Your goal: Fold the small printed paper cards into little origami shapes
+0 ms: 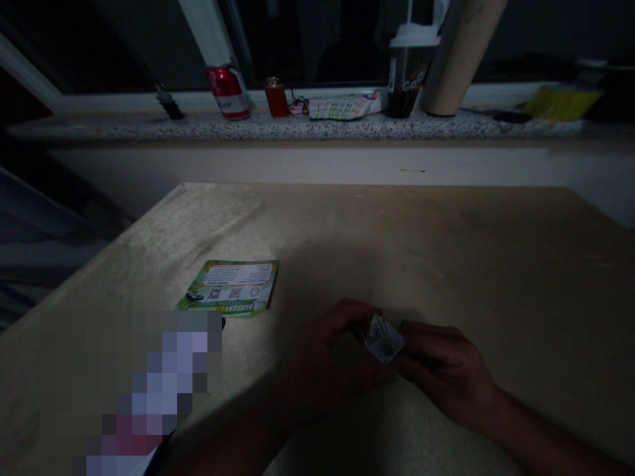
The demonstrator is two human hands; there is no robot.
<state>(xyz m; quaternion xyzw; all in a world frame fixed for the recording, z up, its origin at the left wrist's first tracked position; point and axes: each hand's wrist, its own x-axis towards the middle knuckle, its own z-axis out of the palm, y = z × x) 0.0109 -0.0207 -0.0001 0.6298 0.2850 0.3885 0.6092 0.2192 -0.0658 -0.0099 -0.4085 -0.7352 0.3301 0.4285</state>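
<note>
Both hands meet over the table around a small pale printed packet (383, 339), whose squarish face with dark print and stripes points up toward me. My left hand (330, 360) curls around its left side, with fingers above and thumb below. From the right, my right hand (446, 363) has its closed fingers against the packet's right edge. Deep shadow hides the fingertips and the packet's lower part. A green printed leaflet (238, 281) with white text panels and square codes lies flat on the table, beyond and left of my left hand.
Left of my forearm, a blurred-out patch (163, 383) covers something pale. The beige tabletop (446, 238) reaches the wall. On the granite windowsill (278, 131) stand a red can (228, 92), a red jar (276, 98), a lidded cup (407, 76), a tube (459, 59) and a crumpled wrapper (342, 107).
</note>
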